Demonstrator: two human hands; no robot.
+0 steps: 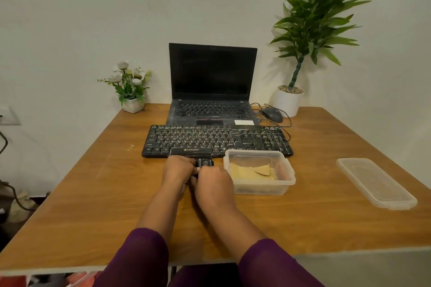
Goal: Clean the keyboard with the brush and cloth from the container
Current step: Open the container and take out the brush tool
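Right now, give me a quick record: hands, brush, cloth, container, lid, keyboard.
hands: left hand and right hand both grip the black brush, mostly hidden
cloth: yellow cloth inside the open container
lid: clear lid off, on the table right of the container
keyboard: black keyboard just beyond the hands, before the laptop

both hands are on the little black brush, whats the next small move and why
Probably carry the brush forward onto the keyboard and start sweeping its near rows. The left hand and right hand both grip it just short of the dusty-looking keys; the cloth lies in the open container.
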